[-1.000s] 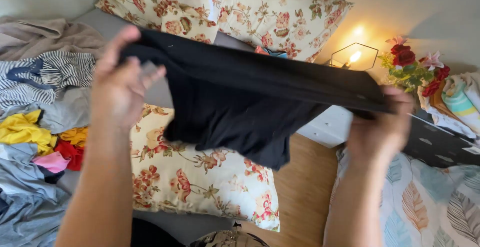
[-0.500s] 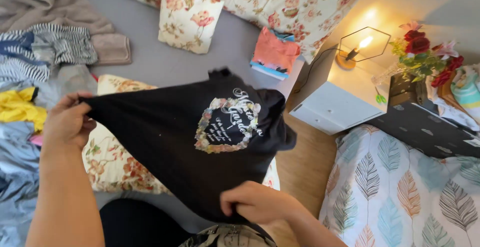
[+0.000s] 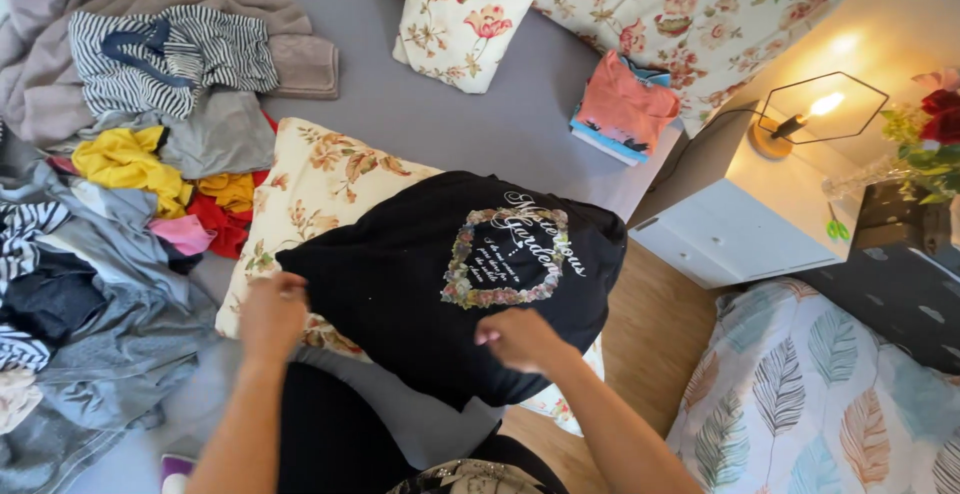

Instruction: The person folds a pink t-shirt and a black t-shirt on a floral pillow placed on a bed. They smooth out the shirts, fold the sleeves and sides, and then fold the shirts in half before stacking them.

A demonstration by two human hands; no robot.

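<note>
Fingers of both hands, left hand and right hand, pinch the black printed t-shirt, mid-frame over the floral pillow. Best smooth it flat and keep edges even, I'd say.

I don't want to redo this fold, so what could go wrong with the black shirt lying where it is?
The black shirt lies on a soft floral pillow, so folds may come out uneven. It also overhangs the bed edge above the wooden floor and could slide off. The left hand works beside the loose laundry pile, which might get mixed in.
</note>
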